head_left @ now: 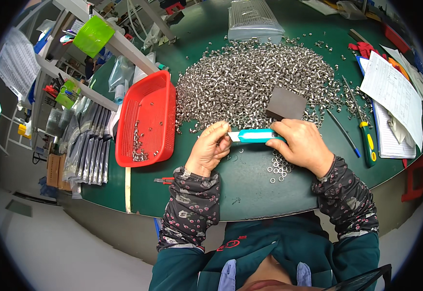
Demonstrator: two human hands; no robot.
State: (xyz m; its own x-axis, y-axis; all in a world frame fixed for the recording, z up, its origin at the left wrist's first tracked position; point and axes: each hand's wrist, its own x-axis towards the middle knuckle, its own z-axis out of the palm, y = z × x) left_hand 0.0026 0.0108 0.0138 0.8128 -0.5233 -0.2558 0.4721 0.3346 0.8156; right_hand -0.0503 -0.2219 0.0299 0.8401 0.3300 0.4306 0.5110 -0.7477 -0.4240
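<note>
My right hand (302,144) is closed round a turquoise utility knife (254,136), its blade pointing left. The blade tip meets the fingertips of my left hand (209,148), which pinch a small metal ring (228,130), partly hidden by the fingers. Just beyond both hands spreads a large heap of small shiny metal rings (255,77). A dark rectangular block (286,103) rests at the heap's near edge, beyond my right hand. Several loose rings (280,169) lie on the green table below the knife.
On the left stands a red basket (171,131) with some rings inside. A small red tool (164,180) lies by my left sleeve. To the right are a green-and-yellow-handled tool (368,145), a thin rod (344,133) and papers (391,87). A clear plastic box (255,24) stands behind the heap.
</note>
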